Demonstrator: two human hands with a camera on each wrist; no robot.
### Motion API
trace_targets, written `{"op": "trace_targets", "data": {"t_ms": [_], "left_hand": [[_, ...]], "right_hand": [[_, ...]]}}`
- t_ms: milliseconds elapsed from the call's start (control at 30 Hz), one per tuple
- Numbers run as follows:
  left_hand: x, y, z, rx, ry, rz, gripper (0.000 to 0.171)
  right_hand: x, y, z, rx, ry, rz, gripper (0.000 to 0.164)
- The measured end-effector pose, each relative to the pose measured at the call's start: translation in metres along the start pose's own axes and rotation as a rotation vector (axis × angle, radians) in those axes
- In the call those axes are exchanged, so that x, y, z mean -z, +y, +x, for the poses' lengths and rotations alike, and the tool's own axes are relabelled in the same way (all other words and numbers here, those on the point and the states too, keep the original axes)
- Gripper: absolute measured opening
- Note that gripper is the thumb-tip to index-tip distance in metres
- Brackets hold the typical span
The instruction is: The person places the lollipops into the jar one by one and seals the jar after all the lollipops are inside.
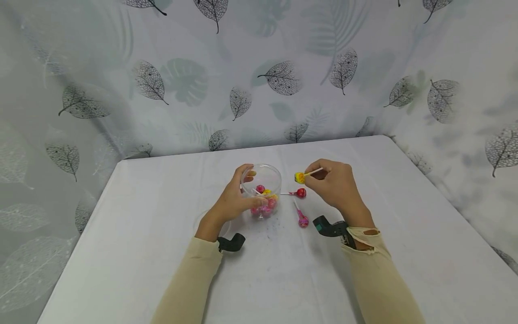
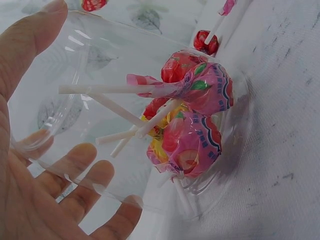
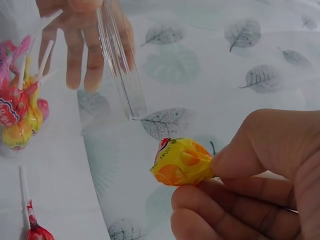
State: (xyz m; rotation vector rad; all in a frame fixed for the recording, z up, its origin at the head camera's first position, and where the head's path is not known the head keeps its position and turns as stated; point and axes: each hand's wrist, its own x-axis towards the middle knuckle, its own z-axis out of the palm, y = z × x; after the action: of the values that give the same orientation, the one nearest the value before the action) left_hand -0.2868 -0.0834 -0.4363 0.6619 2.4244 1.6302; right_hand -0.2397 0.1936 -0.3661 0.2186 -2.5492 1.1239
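Far left on the white cloth-covered table (image 1: 121, 252): a clear, round, flat disc (image 1: 197, 221), partly hidden beneath the left wrist, its outline faint. Next, the left hand (image 1: 234, 198), spread wide around a clear, round, see-through cup (image 1: 279, 186): thumb across the near wall, fingers round the far side. Cup mouth faces up; whether its base touches the cloth, cannot tell. Contents: several wrapped lollipops in pink, red and yellow (image 2: 205, 145), heads gathered toward the bottom, white sticks slanting up toward the mouth; exact count not readable, as they overlap. Just right of the cup, lying on the table: a red-wrapped lollipop with white stick (image 1: 301, 193), stick toward the cup, head to the right; contact between stick and cup unclear. Nearer, a pink-wrapped lollipop with white stick (image 1: 303, 221), head at the near end, stick pointing far and slightly left. Above the table, right of the cup mouth and outside it: a yellow-wrapped lollipop with orange fruit print (image 1: 300, 177), head toward the cup, stick slanting up to the right. The right hand (image 1: 336, 184) has it in a narrow pinch, thumb against forefinger just behind the head, other fingers bent below. Beige sleeves (image 1: 184, 279) on both arms; black camera mount (image 1: 329, 227) at the right wrist.
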Motion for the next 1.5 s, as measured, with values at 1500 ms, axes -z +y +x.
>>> {"op": "trace_targets", "data": {"t_ms": [1500], "left_hand": [[-0.001, 0.0, 0.001, 0.021, 0.014, 0.01, 0.098]], "right_hand": [[-0.034, -0.025, -0.002, 0.164, -0.022, 0.241, 0.009]]}}
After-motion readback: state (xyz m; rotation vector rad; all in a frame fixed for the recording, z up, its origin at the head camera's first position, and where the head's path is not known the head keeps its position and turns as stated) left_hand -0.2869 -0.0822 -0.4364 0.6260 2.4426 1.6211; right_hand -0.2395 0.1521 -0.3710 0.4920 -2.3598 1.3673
